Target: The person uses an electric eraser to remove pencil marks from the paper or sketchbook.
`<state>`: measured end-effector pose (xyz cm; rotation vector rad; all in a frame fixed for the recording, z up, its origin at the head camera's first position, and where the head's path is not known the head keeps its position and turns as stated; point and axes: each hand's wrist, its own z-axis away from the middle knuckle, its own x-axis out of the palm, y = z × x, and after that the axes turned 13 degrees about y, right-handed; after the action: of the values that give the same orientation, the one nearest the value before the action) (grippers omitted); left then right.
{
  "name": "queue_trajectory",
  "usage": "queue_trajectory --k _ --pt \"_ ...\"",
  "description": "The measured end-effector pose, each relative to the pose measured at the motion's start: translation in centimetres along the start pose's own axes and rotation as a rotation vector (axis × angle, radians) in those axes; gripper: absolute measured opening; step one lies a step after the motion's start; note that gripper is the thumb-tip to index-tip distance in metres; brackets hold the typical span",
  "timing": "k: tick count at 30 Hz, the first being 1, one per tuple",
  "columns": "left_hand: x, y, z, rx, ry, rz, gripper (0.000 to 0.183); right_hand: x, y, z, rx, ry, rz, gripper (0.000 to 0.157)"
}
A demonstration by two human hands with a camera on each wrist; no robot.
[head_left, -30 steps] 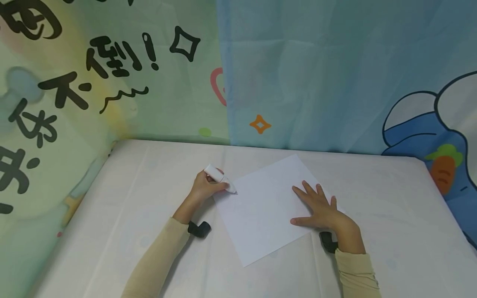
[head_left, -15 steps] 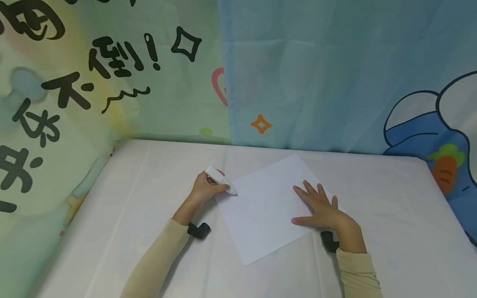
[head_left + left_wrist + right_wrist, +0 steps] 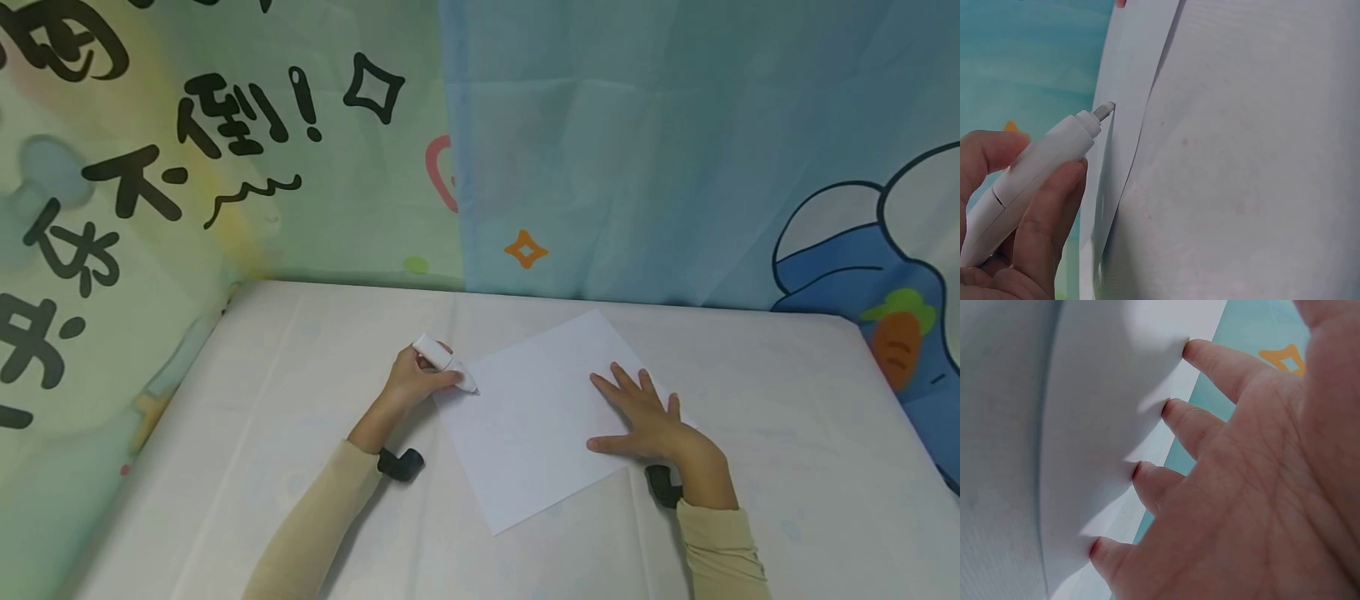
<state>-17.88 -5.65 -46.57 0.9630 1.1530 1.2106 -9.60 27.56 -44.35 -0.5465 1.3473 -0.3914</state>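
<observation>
My left hand point(image 3: 411, 382) pinches a thick white pen-shaped tool point(image 3: 1035, 169) with a short metal tip; thumb and fingers lie around its barrel. In the head view, the tip meets the white sheet of paper point(image 3: 525, 425) near its left corner. A narrow slit-like line runs from the tip down the sheet in the left wrist view. Over the sheet's right side, my right hand point(image 3: 645, 421) spreads its fingers wide. Its fingertips point(image 3: 1175, 409) touch the paper in the right wrist view.
A white cloth point(image 3: 315, 333) covers the table under the sheet. Printed fabric with black lettering and cartoon shapes hangs as a backdrop point(image 3: 630, 150) behind and at the left. A dark device point(image 3: 401, 464) sits at the left wrist, another point(image 3: 662, 487) at the right.
</observation>
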Motion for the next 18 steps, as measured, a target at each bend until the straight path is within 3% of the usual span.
queue_trajectory --k 12,18 --pt "0.2 -0.05 -0.45 -0.002 0.003 0.016 0.039 0.03 -0.1 0.04 0.0 -0.001 -0.008 0.102" --pt "0.36 -0.09 -0.68 0.028 0.027 0.005 0.037 0.01 -0.14 0.05 0.001 0.004 -0.001 0.102"
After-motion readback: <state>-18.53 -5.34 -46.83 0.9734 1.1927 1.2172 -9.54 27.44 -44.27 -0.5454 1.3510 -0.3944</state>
